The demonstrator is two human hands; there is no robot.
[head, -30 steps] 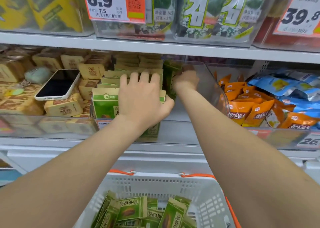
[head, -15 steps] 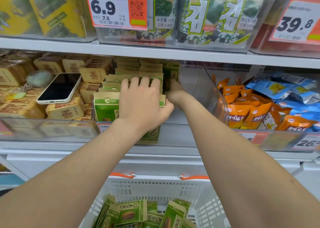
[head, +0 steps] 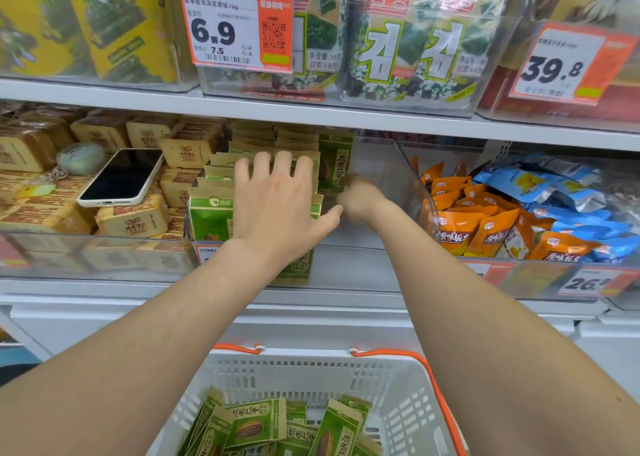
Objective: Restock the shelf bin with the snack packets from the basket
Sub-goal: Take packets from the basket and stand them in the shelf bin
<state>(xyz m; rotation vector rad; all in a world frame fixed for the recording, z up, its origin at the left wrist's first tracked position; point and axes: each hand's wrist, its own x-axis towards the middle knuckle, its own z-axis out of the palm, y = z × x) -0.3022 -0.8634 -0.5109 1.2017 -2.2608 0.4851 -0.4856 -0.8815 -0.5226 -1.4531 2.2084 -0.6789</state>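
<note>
Pulling back from the packet row (head: 334, 164) since earlier, the blurred right hand (head: 358, 197) has an unclear grip; left hand (head: 277, 206) stays flat.

Matt kraft-paper-look green snack packets (head: 211, 213) under the left hand's fingers (head: 262, 164), inside a clear glossy plastic shelf bin (head: 388, 178); smooth white perforated plastic basket (head: 311, 372) with orange handles, well below the fingers; glossy black phone (head: 121, 176) left of them.

Single head-worn view.
Looking forward and slightly down, close to the shelf (head: 311, 116), basket (head: 311, 372) below at frame bottom.
</note>
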